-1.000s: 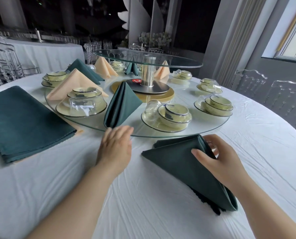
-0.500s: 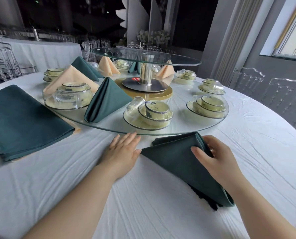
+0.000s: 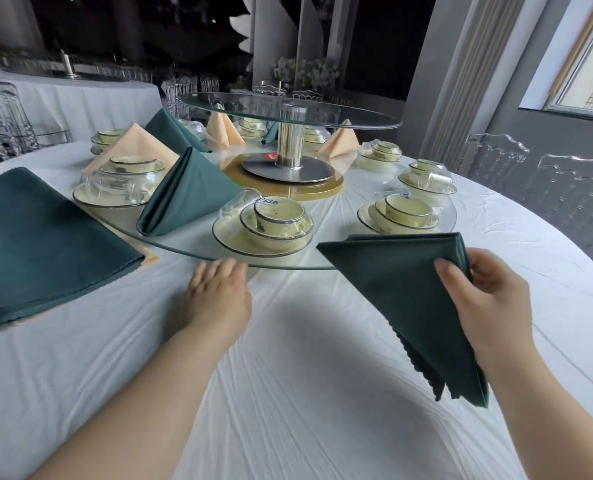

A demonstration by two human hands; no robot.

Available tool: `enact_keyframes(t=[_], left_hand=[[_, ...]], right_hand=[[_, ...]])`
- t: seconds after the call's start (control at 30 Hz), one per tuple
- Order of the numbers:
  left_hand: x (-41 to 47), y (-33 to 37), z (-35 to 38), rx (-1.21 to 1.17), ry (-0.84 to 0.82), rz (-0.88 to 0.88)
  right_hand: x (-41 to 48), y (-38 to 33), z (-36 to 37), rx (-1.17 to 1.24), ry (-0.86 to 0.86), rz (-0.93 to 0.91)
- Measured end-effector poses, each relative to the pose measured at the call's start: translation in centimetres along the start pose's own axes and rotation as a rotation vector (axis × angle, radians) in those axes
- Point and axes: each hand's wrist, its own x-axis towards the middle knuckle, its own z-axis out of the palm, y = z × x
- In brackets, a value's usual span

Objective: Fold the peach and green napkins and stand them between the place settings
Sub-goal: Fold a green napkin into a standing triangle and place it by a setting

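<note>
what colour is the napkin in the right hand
Plain dark green; the folded napkin held by the right hand shows best in the head view.

White-clothed table point(image 3: 288, 393) with glass turntable point(image 3: 336, 216), napkin stack point(image 3: 46, 237)

A single wide-angle view looks from the person's head, forward and down across the round white-clothed table point(image 3: 305, 393). It sits close enough that both bare forearms enter from the bottom edge. The left hand point(image 3: 219, 299) lies at 7 o'clock of the frame, and the right hand point(image 3: 489, 306), gripping a folded dark green cloth napkin point(image 3: 392, 289), at 4 o'clock. The clear glass turntable point(image 3: 336, 220) spreads from centre toward 12 o'clock. Transparent plastic chairs point(image 3: 572, 195) stand at 3 o'clock, and a framed window point(image 3: 582, 64) shows at 2 o'clock.
</note>
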Motion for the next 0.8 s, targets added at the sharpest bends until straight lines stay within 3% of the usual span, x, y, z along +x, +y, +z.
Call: enact_keyframes(t=[0.1,0.17,0.37,0.67,0.8], left_hand=[[-0.3,0.9,0.4,-0.04,-0.112,0.233],[-0.4,1.2,0.6,-0.067,-0.168,0.295],[0.4,0.5,0.9,-0.045,-0.246,0.26],[1.0,-0.2,0.6,-0.048,-0.274,0.223],[1.0,-0.1,0.7,-0.048,-0.29,0.22]], right_hand=[[1.1,-0.4,1.9,-0.025,0.022,0.0],[2.2,-0.8,3.3,-0.038,0.025,0.002],[6.1,-1.3,8.3,-0.083,0.071,-0.041],[10.5,-1.2,15.0,-0.18,0.126,0.033],[11.1,-1.1,16.8,-0.23,0.075,0.105]])
